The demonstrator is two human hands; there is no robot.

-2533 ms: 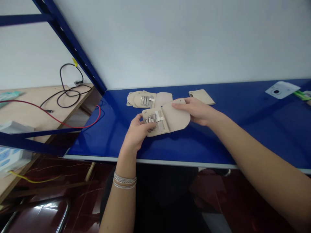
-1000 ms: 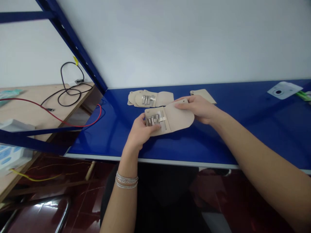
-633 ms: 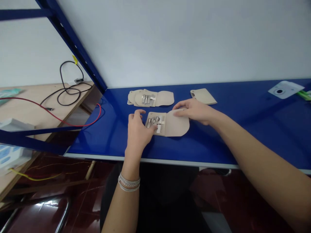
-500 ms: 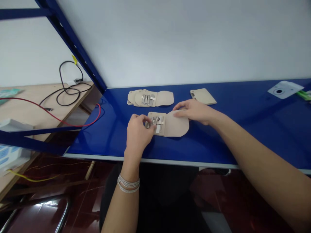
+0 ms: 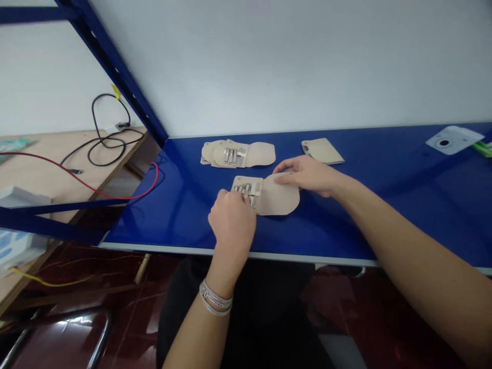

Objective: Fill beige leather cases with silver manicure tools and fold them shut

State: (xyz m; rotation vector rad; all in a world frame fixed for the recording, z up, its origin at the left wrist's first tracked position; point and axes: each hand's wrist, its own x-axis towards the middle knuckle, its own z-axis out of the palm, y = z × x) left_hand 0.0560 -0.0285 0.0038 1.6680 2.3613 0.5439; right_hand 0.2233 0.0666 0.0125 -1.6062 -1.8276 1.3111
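A beige manicure case [image 5: 280, 199] lies unfolded on the blue table, its flap towards the right. Metal nail clippers [image 5: 246, 188] and other slim tools sit in a row in its left half. My left hand [image 5: 233, 218] is closed over the near side of these tools, its fingertips mostly hidden, so what they grip cannot be made out. At the flap's upper edge, my right hand [image 5: 303, 174] holds the case, thumb on top and fingers behind. Beyond it lie several overlapping open manicure cases [image 5: 260, 155] with tools showing. A folded beige case [image 5: 326, 151] rests behind my right hand.
The blue table [image 5: 172, 215] meets a white wall at the back. At the right lie a pale flat piece with a dark round centre [image 5: 444, 142] and a green item [image 5: 482, 148]. Blue frame bars [image 5: 126, 87], a red cable [image 5: 154, 179] and black cables [image 5: 109, 154] are at left.
My left hand has moved right and turned over the tools. The clipper that stood tilted at its fingertips now appears in line with the others. My right hand stays on the flap.
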